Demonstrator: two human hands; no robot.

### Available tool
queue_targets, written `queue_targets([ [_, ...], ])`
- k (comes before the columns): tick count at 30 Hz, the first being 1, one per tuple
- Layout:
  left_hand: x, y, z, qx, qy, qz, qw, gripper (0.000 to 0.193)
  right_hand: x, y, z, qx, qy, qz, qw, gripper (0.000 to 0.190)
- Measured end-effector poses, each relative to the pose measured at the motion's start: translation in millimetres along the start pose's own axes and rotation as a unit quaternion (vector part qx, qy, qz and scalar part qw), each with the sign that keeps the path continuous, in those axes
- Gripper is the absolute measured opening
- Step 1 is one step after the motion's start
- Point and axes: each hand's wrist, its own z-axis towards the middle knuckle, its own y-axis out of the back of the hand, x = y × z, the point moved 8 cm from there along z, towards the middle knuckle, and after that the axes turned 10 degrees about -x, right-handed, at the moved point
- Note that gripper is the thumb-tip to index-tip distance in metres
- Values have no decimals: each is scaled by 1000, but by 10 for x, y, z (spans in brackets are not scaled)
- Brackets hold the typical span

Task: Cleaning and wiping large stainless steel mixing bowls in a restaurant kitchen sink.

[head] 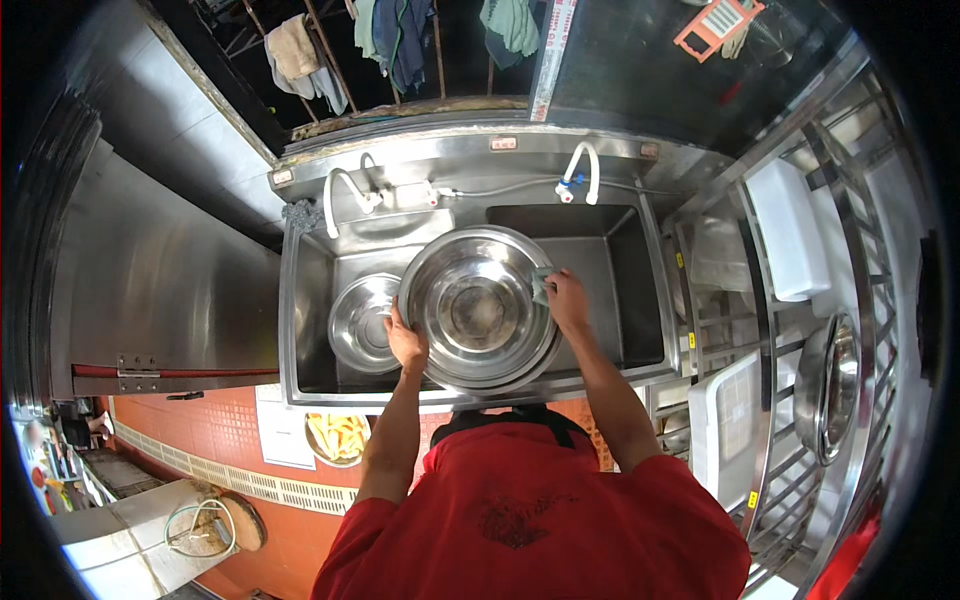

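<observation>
Large stainless steel bowls, apparently stacked, rest over the middle of the double sink (667,330); the top bowl (480,259) faces up. My left hand (406,337) grips the left rim of the large bowl (411,300). At its right rim, my right hand (568,300) holds a grey-green cloth (540,286) against the metal. A smaller steel bowl (360,322) lies in the left basin, partly behind my left hand. Whether it holds water I cannot tell.
White curved faucets (330,196) (592,169) rise behind the basins. A steel scrubber (301,215) sits at the back left corner. A metal rack (757,300) with white containers stands to the right. A bowl of yellow pieces (337,439) is below the sink at left.
</observation>
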Motion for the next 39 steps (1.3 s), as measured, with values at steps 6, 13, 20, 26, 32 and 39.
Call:
queue_targets([
  [6,144,27,-41,-23,21,20,999,95,42,-14,-42,20,-38,43,998,17],
  [13,103,-22,-56,-9,21,36,999,95,-74,72,-398,28,-54,31,998,16],
  [20,114,-81,15,1,6,27,1000,95,-14,288,-848,9,-32,42,999,19],
  [26,47,-119,36,11,-5,53,999,96,-42,282,-873,11,-39,40,998,17],
  [32,92,-103,71,28,4,33,999,97,-60,120,-361,12,-33,46,998,16],
  [39,55,-87,157,20,9,34,999,97,1,-390,443,48,7,51,998,17],
])
